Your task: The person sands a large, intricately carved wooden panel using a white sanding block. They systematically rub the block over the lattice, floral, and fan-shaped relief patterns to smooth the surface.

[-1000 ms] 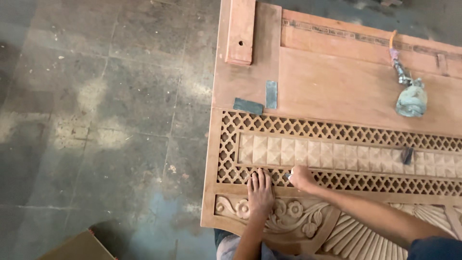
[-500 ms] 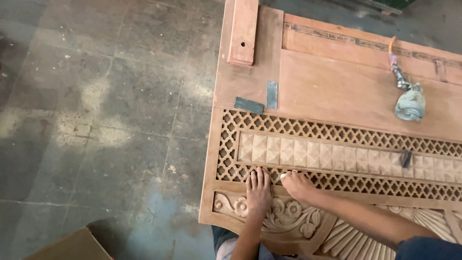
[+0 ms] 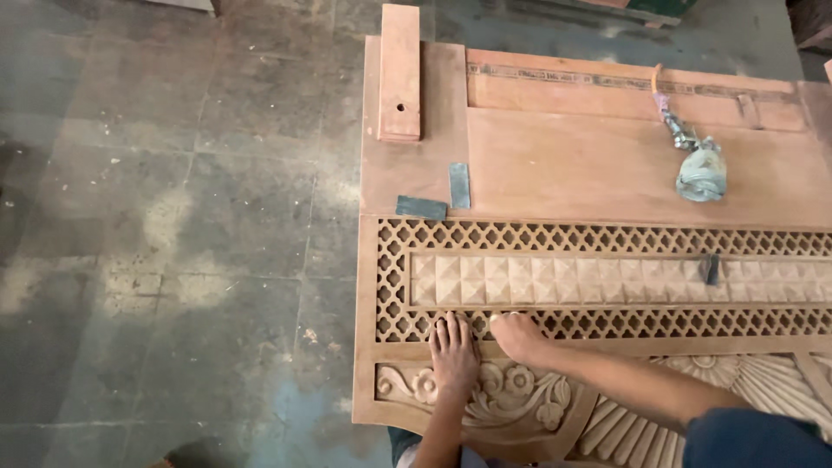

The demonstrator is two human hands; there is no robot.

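Woodworking shop: carved door panel (image 3: pixel 607 286) on stained concrete floor (image 3: pixel 173 217), loose wood block (image 3: pixel 399 74), air tool (image 3: pixel 698 169).

A large carved wooden door panel (image 3: pixel 555 165) lies flat over the stained grey concrete floor (image 3: pixel 173 217). On its plain upper part rest a short wooden block (image 3: pixel 399 74) with a hole in it, two small dark sandpaper pieces (image 3: pixel 438 198) near the lattice edge, and a cloth-wrapped tool (image 3: pixel 698 173) with an orange cord. A small dark piece (image 3: pixel 711 269) sits on the pyramid-studded strip.
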